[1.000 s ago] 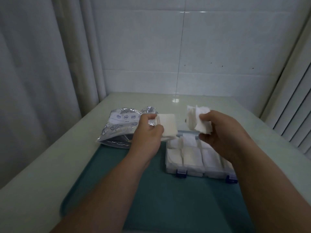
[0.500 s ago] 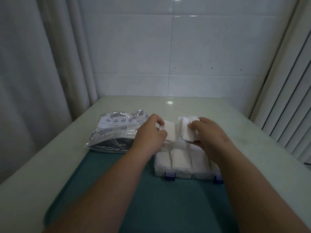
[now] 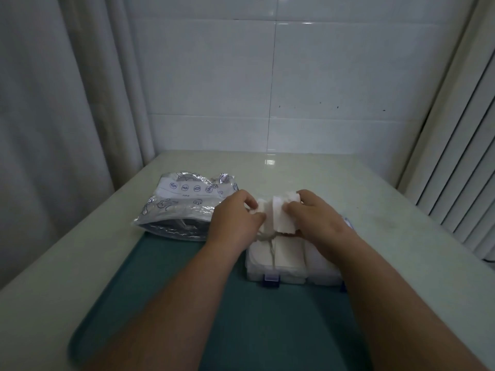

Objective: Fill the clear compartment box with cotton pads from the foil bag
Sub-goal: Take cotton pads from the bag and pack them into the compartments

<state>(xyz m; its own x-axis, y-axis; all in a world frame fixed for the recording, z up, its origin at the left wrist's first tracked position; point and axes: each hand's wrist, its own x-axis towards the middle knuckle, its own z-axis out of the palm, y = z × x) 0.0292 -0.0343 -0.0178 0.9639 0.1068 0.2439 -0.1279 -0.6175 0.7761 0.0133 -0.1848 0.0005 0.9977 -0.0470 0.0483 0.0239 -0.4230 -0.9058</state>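
The clear compartment box (image 3: 278,274) with blue latches lies on a teal mat, its near compartments packed with white cotton pads. My left hand (image 3: 234,220) pinches a small stack of pads (image 3: 261,210) over the box's back left part. Right beside it, my right hand (image 3: 313,218) grips a thicker stack of pads (image 3: 284,215) over the back row. The two stacks almost touch. The silver foil bag (image 3: 187,207) lies left of the box, its open mouth facing me. My hands hide the back compartments.
The teal mat (image 3: 214,303) covers the near part of a pale table (image 3: 401,236). A curtain hangs at the left, a tiled wall stands behind, and vertical blinds run along the right edge.
Both hands have come down and together with their pad stacks, from held apart above the box to low over its back row.
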